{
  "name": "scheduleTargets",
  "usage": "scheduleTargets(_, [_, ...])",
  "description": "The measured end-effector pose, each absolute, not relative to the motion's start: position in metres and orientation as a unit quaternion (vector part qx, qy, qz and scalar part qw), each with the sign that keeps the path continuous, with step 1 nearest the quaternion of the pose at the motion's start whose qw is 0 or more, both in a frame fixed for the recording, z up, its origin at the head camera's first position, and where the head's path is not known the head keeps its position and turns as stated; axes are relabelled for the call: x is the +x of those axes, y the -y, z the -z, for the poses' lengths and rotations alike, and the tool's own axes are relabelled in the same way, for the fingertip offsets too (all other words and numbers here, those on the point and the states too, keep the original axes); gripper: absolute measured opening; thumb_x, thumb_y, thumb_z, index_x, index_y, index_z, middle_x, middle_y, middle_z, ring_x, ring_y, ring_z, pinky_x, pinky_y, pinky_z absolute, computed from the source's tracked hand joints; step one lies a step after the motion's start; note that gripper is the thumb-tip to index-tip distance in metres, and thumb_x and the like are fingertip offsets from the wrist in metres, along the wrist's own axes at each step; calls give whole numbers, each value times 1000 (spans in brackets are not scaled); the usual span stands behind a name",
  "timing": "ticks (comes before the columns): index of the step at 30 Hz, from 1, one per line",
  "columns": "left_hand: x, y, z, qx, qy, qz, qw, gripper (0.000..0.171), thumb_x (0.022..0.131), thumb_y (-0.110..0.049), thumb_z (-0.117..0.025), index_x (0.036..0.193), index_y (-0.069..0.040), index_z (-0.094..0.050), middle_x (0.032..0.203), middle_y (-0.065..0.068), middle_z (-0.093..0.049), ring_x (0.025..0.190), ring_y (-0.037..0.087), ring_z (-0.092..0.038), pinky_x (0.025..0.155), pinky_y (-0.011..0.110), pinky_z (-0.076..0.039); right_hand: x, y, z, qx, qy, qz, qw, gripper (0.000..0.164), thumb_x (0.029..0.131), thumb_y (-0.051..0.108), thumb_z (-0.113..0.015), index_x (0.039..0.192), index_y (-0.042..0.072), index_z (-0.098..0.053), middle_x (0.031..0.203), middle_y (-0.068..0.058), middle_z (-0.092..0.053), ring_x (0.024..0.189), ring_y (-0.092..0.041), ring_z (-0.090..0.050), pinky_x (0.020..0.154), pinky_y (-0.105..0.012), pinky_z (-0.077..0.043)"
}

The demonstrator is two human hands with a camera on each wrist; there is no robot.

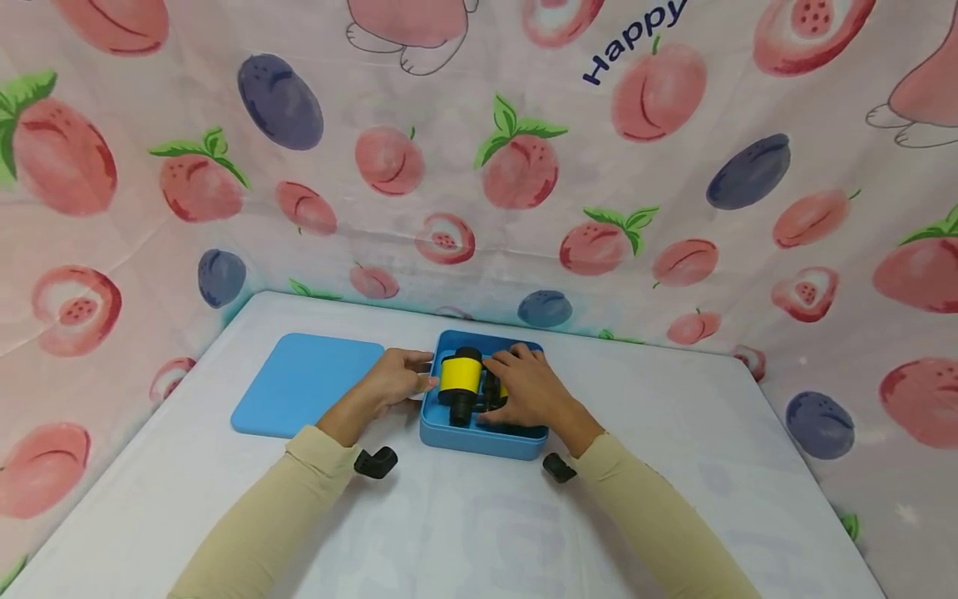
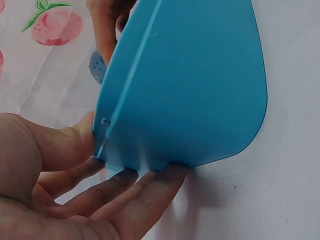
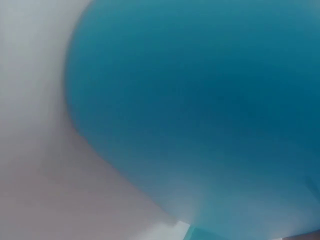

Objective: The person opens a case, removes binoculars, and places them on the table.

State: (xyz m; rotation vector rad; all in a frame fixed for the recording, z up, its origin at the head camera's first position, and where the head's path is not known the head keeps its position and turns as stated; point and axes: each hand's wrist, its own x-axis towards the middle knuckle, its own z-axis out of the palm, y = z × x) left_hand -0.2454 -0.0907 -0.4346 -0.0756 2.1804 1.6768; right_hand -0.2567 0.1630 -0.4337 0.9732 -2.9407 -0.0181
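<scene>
A pair of yellow and black binoculars (image 1: 460, 376) lies in a blue box (image 1: 479, 443) with rounded corners. My right hand (image 1: 530, 387) reaches into the box from the right and grips the right half of the binoculars, covering most of it. At the box's left side is my left hand (image 1: 392, 380); in the left wrist view, its thumb touches near the rim and its extended fingertips rest against the outer wall (image 2: 185, 85). The right wrist view is filled by the blurred blue outer wall (image 3: 190, 110), with the grip out of sight.
A flat blue lid (image 1: 303, 387) lies on the white table (image 1: 464, 524) left of the box, partly behind my left hand. Fruit-patterned cloth (image 1: 464, 166) rises behind the table and along its sides. Small black wrist cameras (image 1: 376, 462) show under both forearms.
</scene>
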Motion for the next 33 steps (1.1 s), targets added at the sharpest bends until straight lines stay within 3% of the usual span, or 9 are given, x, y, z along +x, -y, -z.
scheduleTargets(33, [-245, 88, 431, -49, -771, -602, 203, 62, 102, -6, -65, 159, -7, -42, 163, 22, -44, 143, 40, -54, 108, 58, -51, -253, -174, 388, 338, 940, -11, 51, 91, 77, 66, -82, 148, 13, -59, 146, -9, -61, 132, -35, -49, 105, -58, -47])
